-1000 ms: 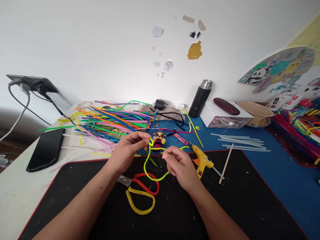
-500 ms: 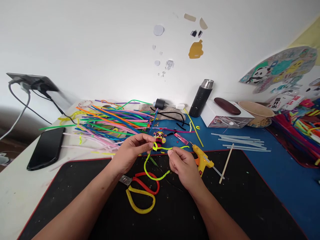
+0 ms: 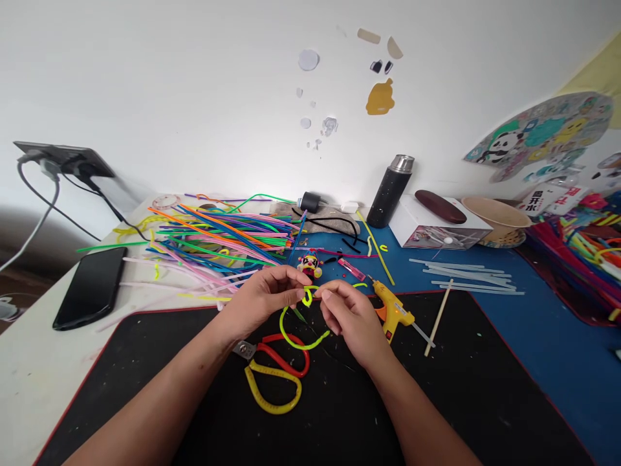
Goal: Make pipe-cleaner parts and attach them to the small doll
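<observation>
Yellow-green pipe cleaner point(image 3: 292, 342) was up in the air above the black mat point(image 3: 363, 414), right between the hands, with a small loop curled into it and a longer tail drooping in a wide bow. From my end, the left hand point(image 3: 266, 296) had thumb and fingers pinching it beside the loop. The right hand point(image 3: 352, 317) looked pinched on the strand just off that loop, though I couldn't tell how much of it was tucked behind the fingers. Seemed like a shaping step to me, so imo the trick was to pin the loop firmly with the left and bend with the right in small nudges, since fuzzy wire probably kinks if you yank it. I'd have minded that loose tail too: it hung across the scissors point(image 3: 272, 372) from my angle, and a snag could've pulled the loop out of round. Little figure point(image 3: 309, 264) sat just beyond, so not much finger room there.
</observation>
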